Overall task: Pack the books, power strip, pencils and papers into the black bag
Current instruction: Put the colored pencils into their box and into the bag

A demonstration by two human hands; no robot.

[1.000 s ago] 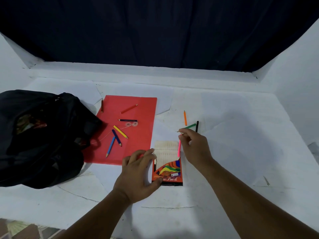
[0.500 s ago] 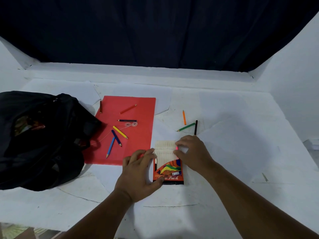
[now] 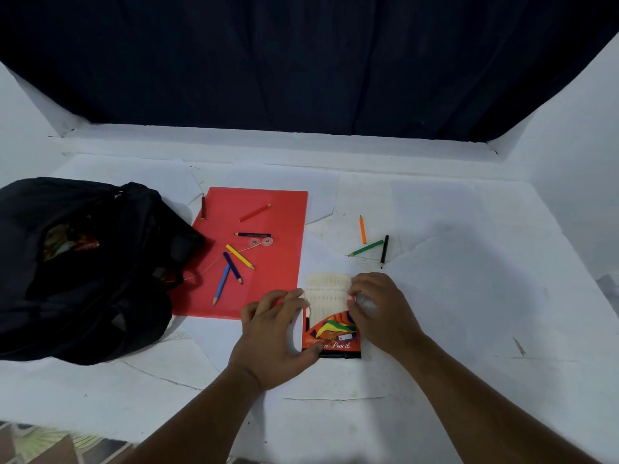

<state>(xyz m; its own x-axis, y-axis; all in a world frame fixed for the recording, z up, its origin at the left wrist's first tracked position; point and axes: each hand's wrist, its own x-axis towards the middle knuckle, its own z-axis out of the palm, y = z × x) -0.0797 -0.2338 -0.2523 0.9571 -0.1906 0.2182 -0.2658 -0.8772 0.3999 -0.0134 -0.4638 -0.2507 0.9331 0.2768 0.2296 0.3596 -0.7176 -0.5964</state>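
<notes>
Gripping the pencil box (image 3: pixel 331 339) with my left hand (image 3: pixel 274 336) while my right hand (image 3: pixel 378 313) pinches a pink pencil (image 3: pixel 350 298) at its white tray, I see loose pencils (image 3: pixel 366 247) beyond, the red folder (image 3: pixel 268 272) and, far left, the open black bag (image 3: pixel 83 262).

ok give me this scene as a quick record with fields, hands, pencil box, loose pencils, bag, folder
left hand: grips the left side of the pencil box
right hand: on the box's right edge, pinching a pink pencil
pencil box: lies flat, white tray slid out at its far end
pencils on red folder: six loose, one at its left edge
pencils right of folder: orange, green, black
black bag: at left, open, things already inside
</notes>
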